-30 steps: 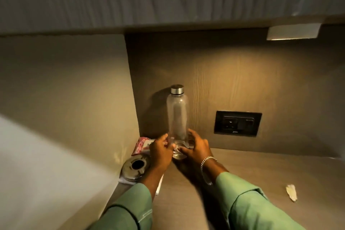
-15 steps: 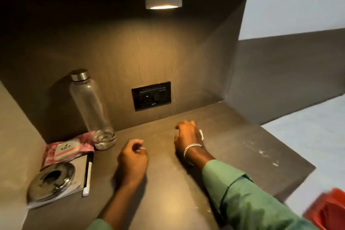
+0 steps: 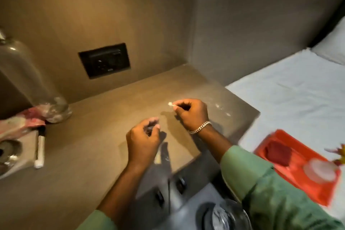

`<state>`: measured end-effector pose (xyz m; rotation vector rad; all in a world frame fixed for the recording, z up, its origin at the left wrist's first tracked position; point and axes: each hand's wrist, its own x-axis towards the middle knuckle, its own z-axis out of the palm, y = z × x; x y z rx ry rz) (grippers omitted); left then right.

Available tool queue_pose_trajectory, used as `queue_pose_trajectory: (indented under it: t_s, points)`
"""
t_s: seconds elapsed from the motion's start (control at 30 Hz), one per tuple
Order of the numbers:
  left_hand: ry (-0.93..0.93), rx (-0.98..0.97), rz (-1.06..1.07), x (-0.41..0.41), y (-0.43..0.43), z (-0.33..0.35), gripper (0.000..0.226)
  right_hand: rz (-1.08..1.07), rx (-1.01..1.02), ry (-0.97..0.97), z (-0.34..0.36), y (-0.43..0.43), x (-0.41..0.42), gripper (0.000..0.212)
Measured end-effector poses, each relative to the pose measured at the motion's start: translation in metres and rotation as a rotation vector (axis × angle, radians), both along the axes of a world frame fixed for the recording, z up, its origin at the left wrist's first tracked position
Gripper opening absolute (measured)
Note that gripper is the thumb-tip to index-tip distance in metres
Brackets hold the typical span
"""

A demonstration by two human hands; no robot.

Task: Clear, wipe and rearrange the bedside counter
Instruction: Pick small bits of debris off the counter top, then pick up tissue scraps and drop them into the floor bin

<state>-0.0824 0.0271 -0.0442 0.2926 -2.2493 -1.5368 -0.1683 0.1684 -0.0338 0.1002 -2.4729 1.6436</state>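
Note:
The brown bedside counter (image 3: 93, 164) fills the middle of the view. My right hand (image 3: 192, 114), with a silver bracelet, hovers over its right part and pinches a small white scrap of paper (image 3: 170, 104) between thumb and fingers. My left hand (image 3: 143, 140) hangs beside it, fingers curled with nothing visible in them. At the far left stand a clear bottle (image 3: 26, 76), a pink wipes pack (image 3: 20, 121), a metal lid on a notepad (image 3: 7, 151) and a white pen (image 3: 40, 151). White specks (image 3: 222, 110) lie near the counter's right corner.
A black wall socket (image 3: 104, 60) sits in the back panel. To the right lies a bed with a white sheet (image 3: 291, 99) and an orange tray (image 3: 302, 166) holding a glass. Below the counter's front edge is a bin (image 3: 224, 216).
Both hands left the bottle and moved right. My right hand picked the white scrap off the counter and lifted it. The view swung right, bringing in the bed and tray.

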Motion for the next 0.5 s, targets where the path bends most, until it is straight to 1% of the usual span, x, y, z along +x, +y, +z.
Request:
queue_pose_trajectory:
  t_s: [0.03,0.1,0.13,0.23,0.3,0.37,0.47,0.5]
  points:
    - [-0.005,0.051,-0.033,0.009,0.018,-0.003,0.021,0.016,-0.061,0.014,-0.004,0.024,0.023,0.007]
    - [-0.026,0.162,-0.096,0.024,0.059,-0.011,0.022,0.026,-0.158,-0.041,-0.017,0.068,0.067,0.01]
    - [-0.05,0.187,-0.123,0.032,0.085,-0.019,0.022,0.006,-0.173,-0.096,-0.031,0.094,0.087,0.011]
    - [-0.111,0.175,-0.168,0.053,0.167,-0.055,0.023,-0.079,-0.105,-0.262,-0.086,0.171,0.137,0.01]
    - [-0.162,0.131,-0.159,0.068,0.212,-0.085,0.021,-0.116,-0.057,-0.406,-0.132,0.215,0.162,0.01]
    - [-0.239,0.077,-0.152,0.084,0.254,-0.119,0.023,-0.139,0.003,-0.505,-0.175,0.254,0.175,0.012]
    - [-0.476,-0.172,-0.259,0.108,0.29,-0.162,0.026,-0.153,0.074,-0.615,-0.227,0.285,0.18,0.015]
    - [-0.522,-0.227,-0.285,0.115,0.297,-0.171,0.025,-0.135,0.108,-0.665,-0.241,0.292,0.18,0.016]
